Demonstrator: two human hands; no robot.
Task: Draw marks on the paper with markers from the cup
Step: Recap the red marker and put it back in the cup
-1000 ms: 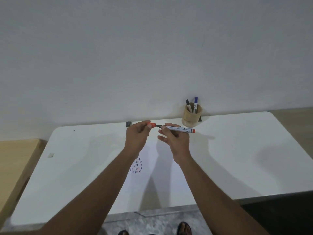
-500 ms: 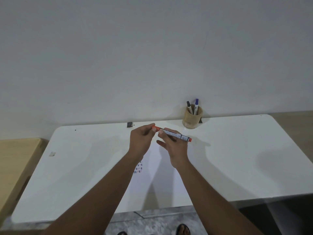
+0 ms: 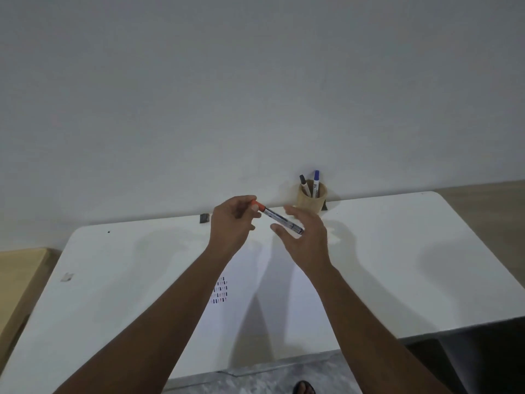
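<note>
Head view: left hand (image 3: 231,223) pinches the red marker (image 3: 279,220) by its capped end; right hand (image 3: 305,237) open, barely touching. We'd drop it upright into the cup (image 3: 311,199).

White table (image 3: 426,265) set against a pale grey wall (image 3: 255,95); small dark block (image 3: 204,218) at the table's back edge, a scrap of tape (image 3: 67,277) near its left side. Wooden surface (image 3: 20,280) beside the table on the left. Grey mottled floor (image 3: 255,379) below, with one sandalled foot (image 3: 304,388).
</note>
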